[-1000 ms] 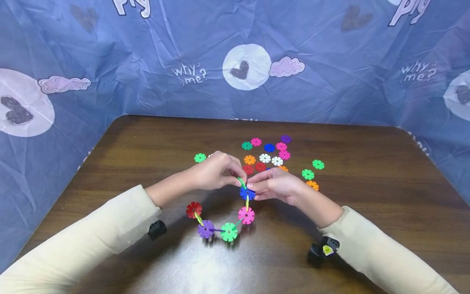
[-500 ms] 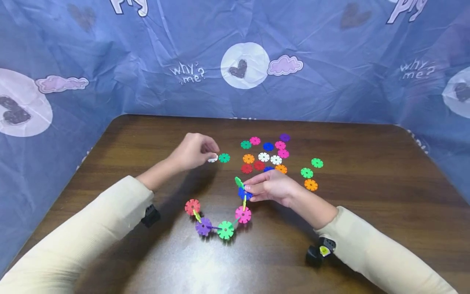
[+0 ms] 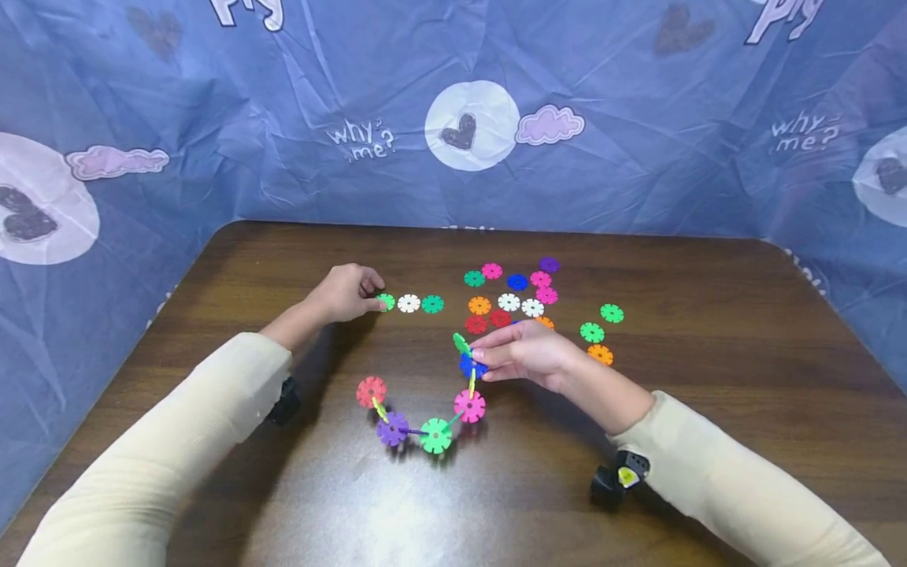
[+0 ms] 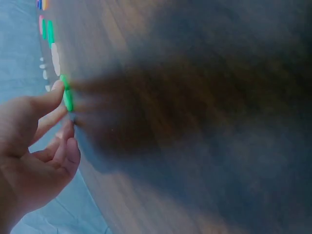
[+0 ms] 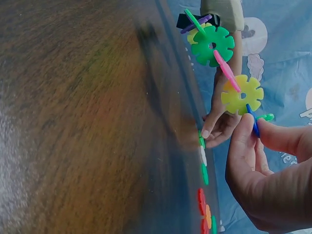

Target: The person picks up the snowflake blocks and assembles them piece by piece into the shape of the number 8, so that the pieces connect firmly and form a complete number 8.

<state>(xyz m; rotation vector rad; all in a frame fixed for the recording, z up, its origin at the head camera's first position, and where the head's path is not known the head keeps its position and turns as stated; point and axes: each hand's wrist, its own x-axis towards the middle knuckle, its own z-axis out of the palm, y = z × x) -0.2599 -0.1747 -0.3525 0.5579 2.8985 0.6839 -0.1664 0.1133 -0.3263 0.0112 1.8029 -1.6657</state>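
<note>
In the head view, my right hand (image 3: 527, 354) pinches a blue notched flower disc (image 3: 468, 365), one end of a linked chain. A light green disc (image 3: 460, 343) is slotted into the blue one. From there the chain curves through a yellow disc (image 5: 242, 95), a pink disc (image 3: 470, 405), a green disc (image 3: 435, 435) and a purple disc (image 3: 392, 429) to a red disc (image 3: 372, 391). At the table's far left, my left hand (image 3: 345, 293) touches a loose green disc (image 3: 386, 302) lying there, thumb at its near edge.
A white disc (image 3: 409, 303) and a teal disc (image 3: 433, 304) lie in line right of the left hand. Several mixed-colour discs, including an orange disc (image 3: 479, 305), are scattered behind the right hand. More green discs (image 3: 612, 313) lie farther right on the wooden table (image 3: 694, 339).
My left hand let go of the chain's green end and moved left, past the white disc, to the loose green disc. The right hand stays on the blue disc; the chain rose slightly.
</note>
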